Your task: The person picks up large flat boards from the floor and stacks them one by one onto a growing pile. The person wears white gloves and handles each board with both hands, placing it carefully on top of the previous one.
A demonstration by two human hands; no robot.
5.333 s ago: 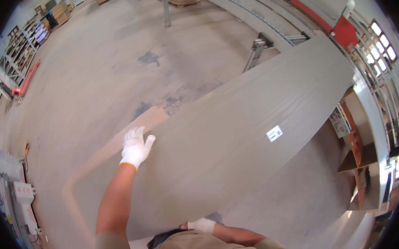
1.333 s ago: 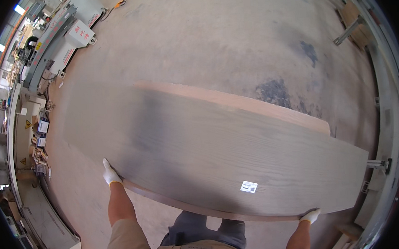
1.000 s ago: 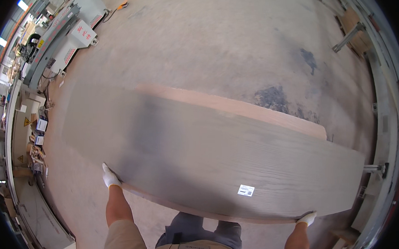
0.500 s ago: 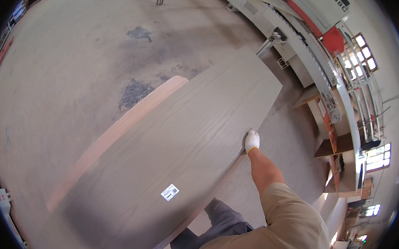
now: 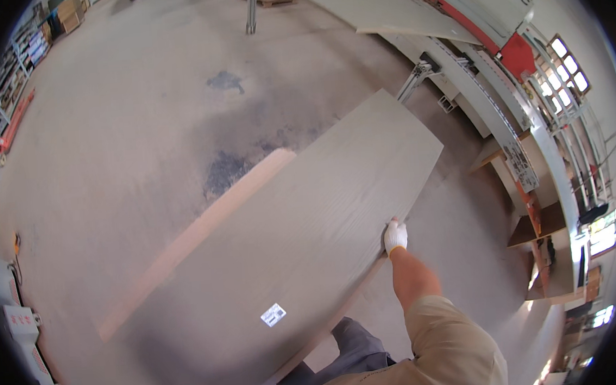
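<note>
Grey wood-grain rectangular panel fills the frame's middle, its long axis running from lower left to upper right. Bare concrete floor lies open along its upper-left edge; a long machine frame stands near its upper-right end. The white-gloved right hand has its fingers closed over the panel's lower-right edge. A small white label sits near the bottom. The left hand is out of view.

A bare concrete floor (dusty, with dark stains) carries a machine along its right side.
</note>
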